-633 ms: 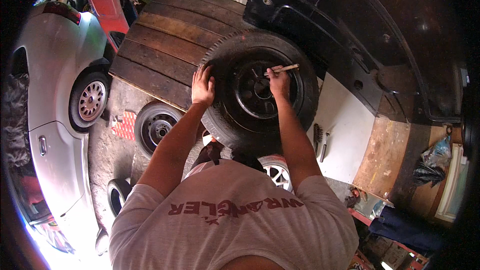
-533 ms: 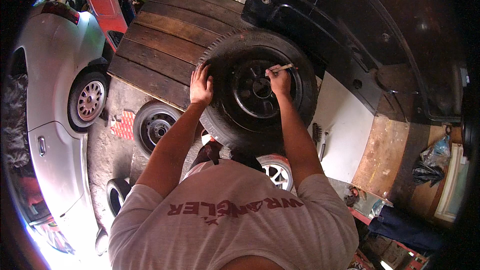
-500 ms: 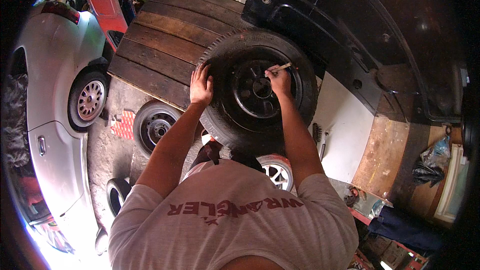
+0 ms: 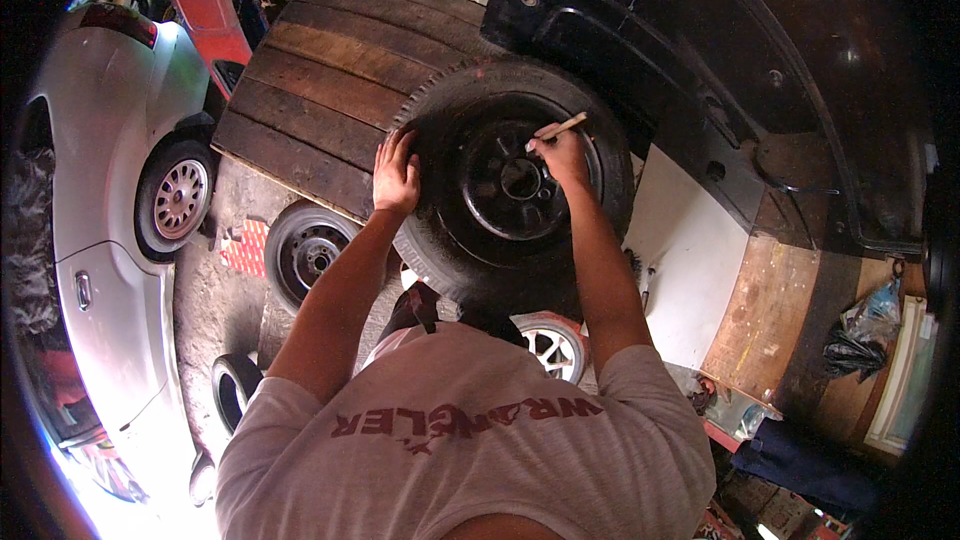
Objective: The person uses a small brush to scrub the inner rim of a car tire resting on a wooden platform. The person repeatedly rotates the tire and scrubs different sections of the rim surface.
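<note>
One black wheel [image 4: 494, 208] with its tyre [image 4: 440, 125] sits face up at the right end of a plank bench [image 4: 325, 80]. The left hand [image 4: 397, 178] rests palm down on the tyre's left edge, fingers extended, grasping nothing. The right hand [image 4: 562, 154] pinches a slim pale stick [image 4: 572, 125] above the wheel's dark centre; whether the lower tip touches the metal is hard to tell. Another dark-rimmed wheel [image 4: 290, 258] lies left on the floor [image 4: 212, 315], near a silver car [image 4: 115, 195].
</note>
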`<control>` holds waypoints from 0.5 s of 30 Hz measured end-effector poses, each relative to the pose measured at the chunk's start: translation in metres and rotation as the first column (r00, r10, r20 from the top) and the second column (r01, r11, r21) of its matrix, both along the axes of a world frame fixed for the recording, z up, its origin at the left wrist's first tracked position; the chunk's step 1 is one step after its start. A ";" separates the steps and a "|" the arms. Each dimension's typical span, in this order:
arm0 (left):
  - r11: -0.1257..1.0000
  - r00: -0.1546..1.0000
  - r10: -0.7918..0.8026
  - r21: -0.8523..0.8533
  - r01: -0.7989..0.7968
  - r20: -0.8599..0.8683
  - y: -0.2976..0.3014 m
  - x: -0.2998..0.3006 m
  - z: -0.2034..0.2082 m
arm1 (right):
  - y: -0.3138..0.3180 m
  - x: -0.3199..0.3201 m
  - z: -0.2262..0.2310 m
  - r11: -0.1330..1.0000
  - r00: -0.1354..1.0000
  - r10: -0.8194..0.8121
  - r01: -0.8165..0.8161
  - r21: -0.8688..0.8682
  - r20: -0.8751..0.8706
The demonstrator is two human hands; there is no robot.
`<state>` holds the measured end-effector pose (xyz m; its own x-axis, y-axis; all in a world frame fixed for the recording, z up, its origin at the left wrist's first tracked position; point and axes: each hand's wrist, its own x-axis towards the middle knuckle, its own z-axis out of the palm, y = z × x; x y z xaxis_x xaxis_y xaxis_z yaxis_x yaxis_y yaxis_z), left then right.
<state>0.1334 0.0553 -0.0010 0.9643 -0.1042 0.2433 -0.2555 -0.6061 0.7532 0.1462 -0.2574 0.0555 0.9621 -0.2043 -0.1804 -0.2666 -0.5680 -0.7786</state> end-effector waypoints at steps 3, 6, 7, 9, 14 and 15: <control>1.000 1.000 0.016 0.018 -0.016 0.005 0.000 0.000 0.000 | 0.000 0.004 0.000 0.965 0.979 0.195 -0.203 -0.165 -0.064; 0.999 1.000 0.020 0.033 -0.021 0.002 0.001 0.000 0.001 | 0.005 0.012 0.007 0.953 0.966 0.253 -0.257 -0.161 -0.047; 0.999 1.000 0.015 0.032 -0.015 0.000 0.000 0.000 0.002 | 0.001 0.013 0.005 0.960 0.965 0.260 -0.261 -0.104 -0.020; 1.000 1.000 -0.003 0.021 0.003 0.009 -0.003 0.001 0.004 | -0.015 0.016 -0.006 0.992 0.984 0.120 -0.124 0.026 0.131; 0.998 0.999 0.031 0.047 -0.032 0.018 0.001 0.000 -0.005 | -0.025 0.006 -0.002 1.000 0.986 0.005 -0.006 0.007 0.167; 0.999 1.000 0.026 0.039 -0.027 0.014 0.003 -0.001 -0.003 | -0.021 0.000 -0.001 0.993 0.983 0.066 -0.048 -0.108 0.170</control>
